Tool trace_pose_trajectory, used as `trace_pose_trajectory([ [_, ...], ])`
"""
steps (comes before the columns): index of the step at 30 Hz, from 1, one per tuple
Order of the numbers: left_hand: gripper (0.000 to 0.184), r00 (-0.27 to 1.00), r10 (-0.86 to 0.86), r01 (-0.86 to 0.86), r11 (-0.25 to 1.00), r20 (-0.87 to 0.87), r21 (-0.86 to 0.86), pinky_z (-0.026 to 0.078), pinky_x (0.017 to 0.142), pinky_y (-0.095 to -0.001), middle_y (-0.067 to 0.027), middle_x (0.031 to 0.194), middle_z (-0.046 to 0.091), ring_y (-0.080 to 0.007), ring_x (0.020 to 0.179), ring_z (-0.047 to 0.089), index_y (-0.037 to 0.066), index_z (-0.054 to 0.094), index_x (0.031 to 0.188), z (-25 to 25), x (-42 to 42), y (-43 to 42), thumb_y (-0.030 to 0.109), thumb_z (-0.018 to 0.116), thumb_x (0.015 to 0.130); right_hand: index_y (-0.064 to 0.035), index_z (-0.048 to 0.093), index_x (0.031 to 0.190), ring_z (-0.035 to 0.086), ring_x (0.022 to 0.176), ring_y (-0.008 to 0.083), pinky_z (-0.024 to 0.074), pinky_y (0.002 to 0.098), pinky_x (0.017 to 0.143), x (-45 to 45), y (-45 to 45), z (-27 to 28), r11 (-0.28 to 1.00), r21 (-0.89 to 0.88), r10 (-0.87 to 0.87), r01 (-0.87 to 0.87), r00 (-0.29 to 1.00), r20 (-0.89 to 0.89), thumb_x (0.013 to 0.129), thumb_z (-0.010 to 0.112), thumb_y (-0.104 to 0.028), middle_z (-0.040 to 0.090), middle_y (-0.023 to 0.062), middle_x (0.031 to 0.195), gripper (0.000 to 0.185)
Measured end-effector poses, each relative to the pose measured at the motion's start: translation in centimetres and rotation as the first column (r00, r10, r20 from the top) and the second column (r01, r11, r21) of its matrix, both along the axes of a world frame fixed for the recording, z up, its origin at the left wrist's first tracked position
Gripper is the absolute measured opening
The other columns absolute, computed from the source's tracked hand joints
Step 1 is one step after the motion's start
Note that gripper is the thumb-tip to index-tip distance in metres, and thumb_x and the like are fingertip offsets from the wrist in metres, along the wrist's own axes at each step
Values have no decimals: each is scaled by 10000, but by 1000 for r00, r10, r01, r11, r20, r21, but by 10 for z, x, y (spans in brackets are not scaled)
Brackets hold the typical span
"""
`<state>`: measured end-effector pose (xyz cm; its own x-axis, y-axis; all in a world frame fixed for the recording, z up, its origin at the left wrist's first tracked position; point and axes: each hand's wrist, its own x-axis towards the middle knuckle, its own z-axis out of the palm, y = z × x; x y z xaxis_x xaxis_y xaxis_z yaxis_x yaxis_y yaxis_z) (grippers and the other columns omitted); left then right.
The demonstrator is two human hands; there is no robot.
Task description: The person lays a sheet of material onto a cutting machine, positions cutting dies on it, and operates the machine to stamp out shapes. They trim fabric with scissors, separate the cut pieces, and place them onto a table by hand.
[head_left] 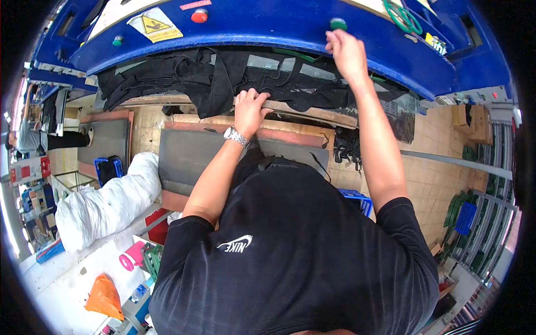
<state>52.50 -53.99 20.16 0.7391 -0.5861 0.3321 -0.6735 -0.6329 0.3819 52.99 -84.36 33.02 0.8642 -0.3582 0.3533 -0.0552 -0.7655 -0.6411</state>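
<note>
My left hand (250, 113), with a metal watch (236, 137) on its wrist, rests on the wooden front edge (301, 111) of the machine bed. Its fingers lie bent over the edge, against the black leather-like material (223, 75), and grip nothing I can see. My right hand (347, 54) is raised to the blue machine front (262, 25), just below a green push button (338, 24). The fingers of that hand are curled, with nothing visible in them; whether they touch the button is unclear. Black pieces with ragged edges spread along the bed under the blue beam.
A red button (199, 15), another green button (118, 41) and a yellow warning sign (155, 25) are on the beam. A grey-topped board (187, 151) lies below the bed. White sacks (109, 201) stand left. Another person (33, 140) is at far left.
</note>
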Motion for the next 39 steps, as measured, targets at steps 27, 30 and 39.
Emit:
trace_pose_trajectory([
  [27, 434, 999, -33, 29, 994, 39, 106, 481, 838, -472, -93, 1017, 629, -335, 1005, 579, 175, 733, 1117, -10, 40, -7, 308, 868, 726, -28, 658, 1022, 585, 1101, 401, 478, 522, 918, -119, 38, -114, 933, -350, -63, -88, 915, -399, 799, 816, -209, 629, 183, 1090, 328],
  [30, 451, 998, -49, 53, 992, -45, 111, 468, 885, -457, -85, 1060, 615, -327, 1058, 556, 161, 715, 1167, -8, 27, 3, 270, 854, 753, -21, 665, 1000, 588, 1091, 394, 470, 508, 932, -129, 41, -120, 933, -342, -29, -112, 924, -382, 801, 821, -188, 627, 181, 1067, 303],
  [39, 358, 969, -40, 59, 996, -242, 72, 537, 866, -448, -96, 1052, 656, -324, 1038, 634, 97, 743, 1162, 37, -19, -11, 258, 815, 850, -6, 691, 1162, 617, 1113, 381, 519, 466, 960, -144, -10, -94, 988, 103, 145, -111, 890, -433, 825, 807, -314, 671, 180, 1169, 471],
])
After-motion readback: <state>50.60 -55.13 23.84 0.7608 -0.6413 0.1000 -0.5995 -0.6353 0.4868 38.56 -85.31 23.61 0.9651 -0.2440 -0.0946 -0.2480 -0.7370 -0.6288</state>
